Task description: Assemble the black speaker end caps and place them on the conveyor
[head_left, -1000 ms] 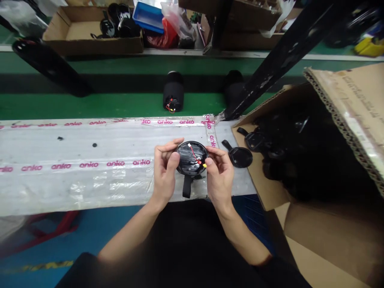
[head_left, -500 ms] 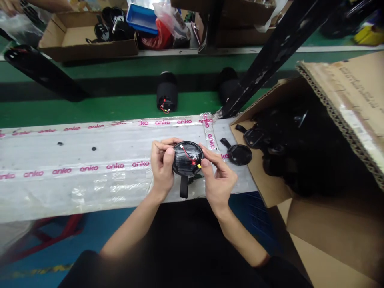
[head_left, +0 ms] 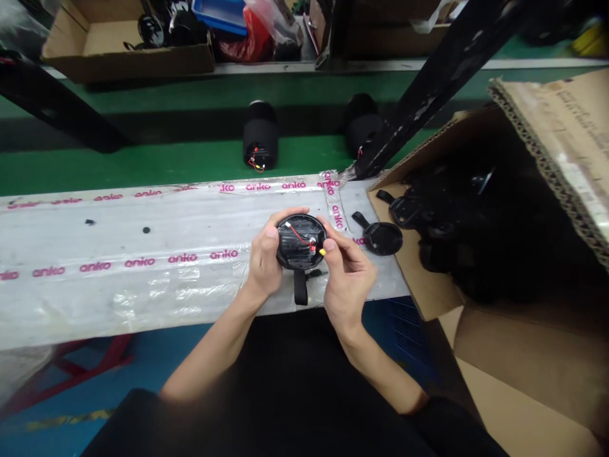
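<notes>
A round black speaker part (head_left: 295,244) is held face up between my hands, low over the bench. Thin red and black wires run across its ribbed face, with a white plug (head_left: 288,225) at one end and a yellow plug (head_left: 322,252) near the right rim. A black strap (head_left: 300,289) hangs from its near side. My left hand (head_left: 266,260) is closed around the left edge, thumb on the rim. My right hand (head_left: 349,273) is closed at the right edge, its thumb against the yellow plug; its fingertips are partly hidden.
Right of my hands lies a similar strapped round part (head_left: 383,238), beside an open cardboard box (head_left: 440,295) of black parts. Wired black cylinders (head_left: 261,134) stand on the green surface (head_left: 190,165) beyond. A slanted black post (head_left: 428,89) rises at right.
The view has shifted slightly. My left hand has moved further around the part's edge, its fingers reaching over the far rim. The yellow plug and my right thumb sit slightly further out toward the right rim.
</notes>
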A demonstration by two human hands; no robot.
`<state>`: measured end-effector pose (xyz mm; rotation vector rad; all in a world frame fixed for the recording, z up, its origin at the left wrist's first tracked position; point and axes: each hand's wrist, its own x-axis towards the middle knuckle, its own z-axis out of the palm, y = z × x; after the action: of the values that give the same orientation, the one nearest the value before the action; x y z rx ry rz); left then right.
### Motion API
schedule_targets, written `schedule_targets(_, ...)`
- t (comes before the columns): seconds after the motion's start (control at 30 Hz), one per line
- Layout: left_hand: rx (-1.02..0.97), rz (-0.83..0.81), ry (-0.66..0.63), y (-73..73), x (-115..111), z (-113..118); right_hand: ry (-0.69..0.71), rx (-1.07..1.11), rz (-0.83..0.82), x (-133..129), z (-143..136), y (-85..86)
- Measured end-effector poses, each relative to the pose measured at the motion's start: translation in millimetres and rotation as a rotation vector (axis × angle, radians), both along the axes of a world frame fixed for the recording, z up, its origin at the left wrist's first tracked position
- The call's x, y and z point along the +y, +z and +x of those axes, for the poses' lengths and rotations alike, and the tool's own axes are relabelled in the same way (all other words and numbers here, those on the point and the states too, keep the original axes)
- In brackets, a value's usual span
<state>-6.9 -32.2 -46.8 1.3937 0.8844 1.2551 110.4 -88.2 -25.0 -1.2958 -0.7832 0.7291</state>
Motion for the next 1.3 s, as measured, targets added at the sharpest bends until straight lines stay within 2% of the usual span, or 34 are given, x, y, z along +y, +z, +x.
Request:
schedule_targets(0.13, -0.006, 0.032, 0.028, -5.4, 1.7, 2.1, 0.053, -0.05, -0.01, -7.3, 5.5, -1.9)
schedule_targets(0.33, -0.015, 0.041, -0.02, -5.4, 1.2, 1.2, 0.526, -0.23, 0.064, -10.1, 60.7, -17.7)
schedule_targets(0.43, -0.017, 0.054, -0.021, -3.9, 0.6, 1.4, 0.525, -0.314, 0.089, -4.2, 72.7, -26.9)
schedule_targets(0.53, 0.003, 0.043, -0.006, -3.0, 0.2, 1.2, 0.52, -0.271, 0.118, 3.1, 70.3, -32.9)
schedule_targets(0.63, 0.022, 0.024, -0.021, -3.1, 0.4, 0.3, 0.57, -0.185, 0.082, 10.2, 69.2, -33.6)
schedule_targets(0.73, 0.03, 0.001, -0.06, -2.1, 1.0, -3.2, 0.604, -0.191, 0.042, 15.5, 76.8, -29.9)
schedule_targets(0.83, 0.059, -0.03, -0.146, 4.7, 3.4, -13.7, 0.63, -0.284, 0.016, 16.3, 87.8, -27.1)
schedule_targets(0.9, 0.109, -0.079, -0.268, 13.4, 10.7, -25.6, 0.671, -0.353, -0.021, 13.7, 91.5, -29.8)
schedule_targets(0.97, 0.207, -0.112, -0.369, 23.5, 28.5, -39.0, 0.723, -0.383, -0.091, 10.4, 88.7, -37.9)
schedule_targets(1.0, 0.268, -0.097, -0.37, 28.0, 42.8, -45.1, 0.74, -0.382, -0.125, 9.3, 84.8, -43.5)
schedule_targets(1.07, 0.396, 0.006, -0.215, 33.5, 81.9, -53.3, 0.739, -0.353, -0.158, 10.2, 73.7, -55.0)
schedule_targets(1.13, 0.54, 0.131, 0.117, 32.6, 129.6, -54.9, 0.722, -0.327, -0.15, 18.0, 62.8, -61.7)
schedule_targets(1.17, 0.646, 0.127, 0.264, 29.7, 153.3, -53.9, 0.725, -0.324, -0.14, 25.1, 59.0, -61.9)
schedule_targets(1.2, 0.76, 0.055, 0.359, 25.6, 175.1, -52.5, 0.732, -0.325, -0.124, 34.7, 56.9, -60.1)
schedule_targets(1.23, 0.848, -0.074, 0.378, 20.9, 193.9, -51.4, 0.743, -0.326, -0.104, 46.9, 56.3, -56.4)
schedule_targets(1.3, 0.91, -0.246, 0.322, 12.3, 220.3, -53.0, 0.747, -0.312, -0.054, 79.4, 58.4, -45.8)
